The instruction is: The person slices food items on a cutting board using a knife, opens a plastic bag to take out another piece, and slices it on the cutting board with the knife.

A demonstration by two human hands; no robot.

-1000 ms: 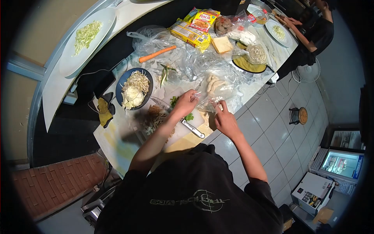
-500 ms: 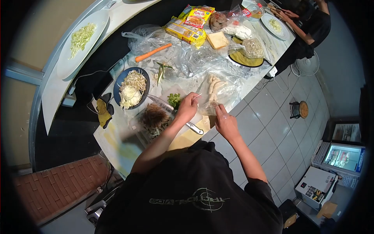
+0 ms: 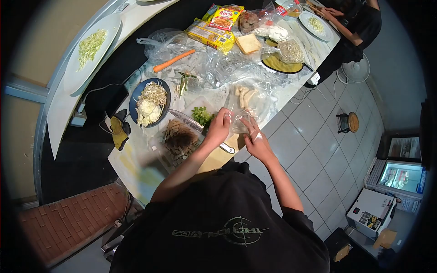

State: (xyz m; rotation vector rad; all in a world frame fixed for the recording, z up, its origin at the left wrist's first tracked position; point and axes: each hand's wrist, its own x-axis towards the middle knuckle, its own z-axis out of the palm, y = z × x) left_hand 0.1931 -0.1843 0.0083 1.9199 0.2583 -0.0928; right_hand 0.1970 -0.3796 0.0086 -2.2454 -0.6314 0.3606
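Observation:
A clear plastic bag point(image 3: 259, 100) with several pale, finger-long pieces point(image 3: 246, 96) inside lies near the table's right edge. My left hand point(image 3: 219, 127) pinches the left side of its mouth. At the right side of the opening, my right hand point(image 3: 257, 143) grips the plastic, one finger extended along it. Under my left forearm lies a kitchen knife point(image 3: 185, 121), its handle toward me. Beside the blade sit chopped green pieces point(image 3: 201, 115) on a cutting board. Sliced brownish pieces point(image 3: 175, 136), partly blurred, lie left of my left forearm.
A dark plate point(image 3: 134, 103) holds bean sprouts and cabbage. Beyond are a carrot point(image 3: 174, 60), yellow packets point(image 3: 210, 35), bread point(image 3: 248, 43) and a yellow-black cloth item point(image 3: 284, 66). A white plate point(image 3: 114, 34) of shredded cabbage stands far left. A co-worker point(image 3: 359, 27) works at the far right.
The bag's mouth has been gathered closer, and my right hand has moved slightly left and up with its fingers repositioned. The pale pieces have shifted inside. The whole view has shifted slightly.

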